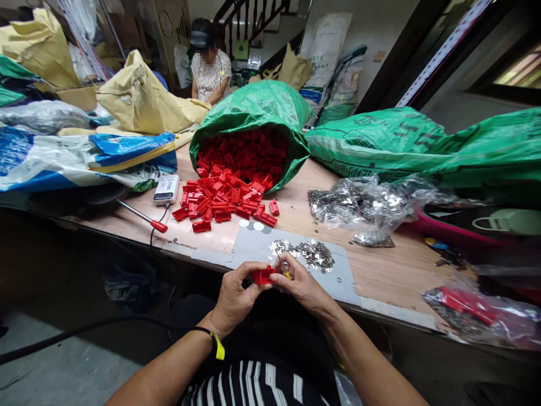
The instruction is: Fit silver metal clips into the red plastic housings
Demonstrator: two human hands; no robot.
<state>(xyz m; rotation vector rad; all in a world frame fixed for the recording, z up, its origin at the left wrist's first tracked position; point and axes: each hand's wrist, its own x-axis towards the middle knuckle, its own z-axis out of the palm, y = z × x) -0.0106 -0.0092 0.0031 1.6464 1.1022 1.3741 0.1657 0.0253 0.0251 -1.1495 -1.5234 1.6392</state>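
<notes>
Between the thumb and fingers of my left hand (pixel 236 290) is a small red plastic housing (pixel 262 276), held above the table's front edge. My right hand (pixel 298 282) is closed round a small tool with a yellow handle (pixel 288 275) and a thin metal shaft pointing up; whether it is a screwdriver cannot be made out. The right thumb touches the right end of the red housing. Just beyond my hands, small shiny metal pieces (pixel 315 255) lie in piles on a grey mat (pixel 344 282).
A green sack (pixel 257 101) spills red housings (pixel 228 194) onto the table. Clear bags of metal parts (pixel 367 203) lie to the right. On the left are a white power bank (pixel 166 189) with a cable and a red-tipped lever (pixel 143 217). Another person (pixel 210 67) sits behind.
</notes>
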